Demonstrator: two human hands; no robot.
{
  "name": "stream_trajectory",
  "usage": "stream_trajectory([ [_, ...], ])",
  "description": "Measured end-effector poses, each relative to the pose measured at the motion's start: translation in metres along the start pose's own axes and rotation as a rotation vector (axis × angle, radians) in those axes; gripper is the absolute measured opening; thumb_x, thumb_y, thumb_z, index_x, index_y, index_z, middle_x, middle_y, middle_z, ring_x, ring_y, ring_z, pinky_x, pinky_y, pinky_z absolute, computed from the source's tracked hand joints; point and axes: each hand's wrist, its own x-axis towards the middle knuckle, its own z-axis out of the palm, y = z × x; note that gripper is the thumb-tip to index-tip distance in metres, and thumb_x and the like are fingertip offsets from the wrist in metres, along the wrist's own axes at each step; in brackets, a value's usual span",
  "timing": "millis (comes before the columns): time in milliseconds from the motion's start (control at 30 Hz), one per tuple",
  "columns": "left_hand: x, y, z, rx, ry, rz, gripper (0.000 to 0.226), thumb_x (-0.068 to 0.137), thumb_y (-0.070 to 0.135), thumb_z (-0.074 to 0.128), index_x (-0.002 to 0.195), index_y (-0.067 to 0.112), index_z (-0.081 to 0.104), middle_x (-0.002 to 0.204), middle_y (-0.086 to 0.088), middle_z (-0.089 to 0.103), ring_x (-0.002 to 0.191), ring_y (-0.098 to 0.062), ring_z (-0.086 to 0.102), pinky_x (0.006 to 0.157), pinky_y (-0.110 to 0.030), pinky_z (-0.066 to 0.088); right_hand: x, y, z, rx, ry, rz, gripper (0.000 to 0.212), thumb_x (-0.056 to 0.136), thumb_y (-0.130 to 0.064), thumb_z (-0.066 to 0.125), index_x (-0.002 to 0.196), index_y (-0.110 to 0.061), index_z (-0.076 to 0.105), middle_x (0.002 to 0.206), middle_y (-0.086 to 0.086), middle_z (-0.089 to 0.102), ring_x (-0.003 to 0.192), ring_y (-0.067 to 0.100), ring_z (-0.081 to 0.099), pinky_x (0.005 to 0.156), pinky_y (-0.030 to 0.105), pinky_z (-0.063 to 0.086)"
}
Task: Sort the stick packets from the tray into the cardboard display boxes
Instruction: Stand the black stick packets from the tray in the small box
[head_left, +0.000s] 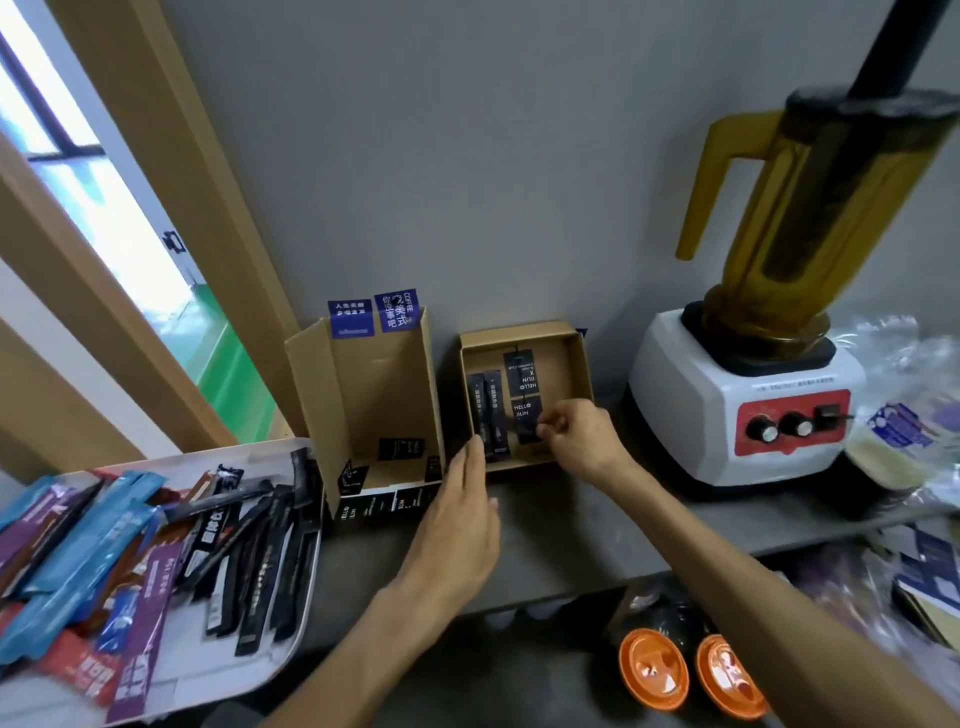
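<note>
A white tray (270, 660) at the lower left holds several stick packets (104, 551) in blue, purple, red and black. Two cardboard display boxes stand against the wall. The left box (363, 384) is tall and open. The right box (524, 332) holds two black stick packets (491, 415) upright on its left side. My right hand (576, 436) is inside the right box and pinches a black stick packet (524, 431). With straight fingers, my left hand (462, 514) rests against the right box's front left corner.
A blender (748, 415) with a yellow jug stands right of the boxes. Clear plastic bags (904, 405) lie beyond it. Two orange lids (691, 670) sit below the counter edge. More packets and papers (924, 566) lie at the far right. A window is at the left.
</note>
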Motion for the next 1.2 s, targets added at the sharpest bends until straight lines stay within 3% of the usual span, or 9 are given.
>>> stream_trajectory([
  [100,0.0,-0.001,0.022,0.151,-0.017,-0.021,0.07,0.103,0.021,0.039,0.157,0.014,-0.005,0.163,-0.007,-0.018,0.152,-0.023,0.006,0.116,-0.02,0.016,0.015,0.006,0.006,0.036,0.051,0.041,0.008,0.099,-0.02,0.061,0.092,-0.019,0.065,0.095,0.003,0.066,0.083,0.014,0.064,0.065,0.024,0.052],
  [200,0.002,-0.002,0.042,0.239,-0.039,-0.117,0.075,0.101,0.022,0.044,0.157,0.022,-0.006,0.159,-0.013,-0.029,0.151,-0.03,0.007,0.116,-0.03,0.027,0.024,0.006,0.016,0.049,-0.068,0.091,0.007,0.099,-0.021,0.059,0.103,-0.017,0.064,0.106,0.006,0.065,0.093,0.018,0.067,0.079,0.035,0.059],
  [533,-0.001,-0.024,0.059,0.118,0.067,-0.03,0.069,0.103,0.035,0.037,0.156,0.036,-0.007,0.165,-0.003,0.008,0.15,-0.018,0.013,0.117,-0.023,0.011,0.041,-0.002,0.02,-0.136,-0.176,0.106,0.018,0.095,-0.026,0.066,0.109,-0.014,0.065,0.102,0.004,0.067,0.093,0.02,0.067,0.086,0.039,0.058],
  [933,-0.003,-0.029,0.065,0.081,0.123,-0.018,0.069,0.101,0.038,0.037,0.155,0.04,-0.008,0.165,-0.001,0.001,0.15,-0.018,0.014,0.118,-0.025,0.018,0.044,0.005,0.027,-0.238,-0.15,0.062,0.019,0.092,-0.029,0.07,0.106,-0.016,0.068,0.106,0.003,0.067,0.093,0.019,0.066,0.085,0.038,0.059],
  [1133,-0.004,-0.027,0.061,0.024,0.106,-0.046,0.069,0.103,0.037,0.039,0.153,0.045,-0.007,0.165,0.005,-0.004,0.15,-0.014,0.014,0.113,-0.021,0.017,0.04,0.01,0.026,-0.134,-0.118,0.06,0.014,0.09,-0.032,0.071,0.099,-0.023,0.065,0.107,0.001,0.065,0.095,0.016,0.065,0.085,0.039,0.06],
  [1200,-0.015,-0.025,0.052,-0.011,0.093,-0.015,0.066,0.103,0.036,0.04,0.153,0.045,-0.001,0.165,0.007,0.002,0.149,-0.01,0.014,0.114,-0.019,0.015,0.025,0.005,0.02,-0.081,-0.07,0.045,0.01,0.092,-0.032,0.07,0.095,-0.024,0.065,0.103,-0.001,0.066,0.094,0.014,0.067,0.081,0.036,0.06],
])
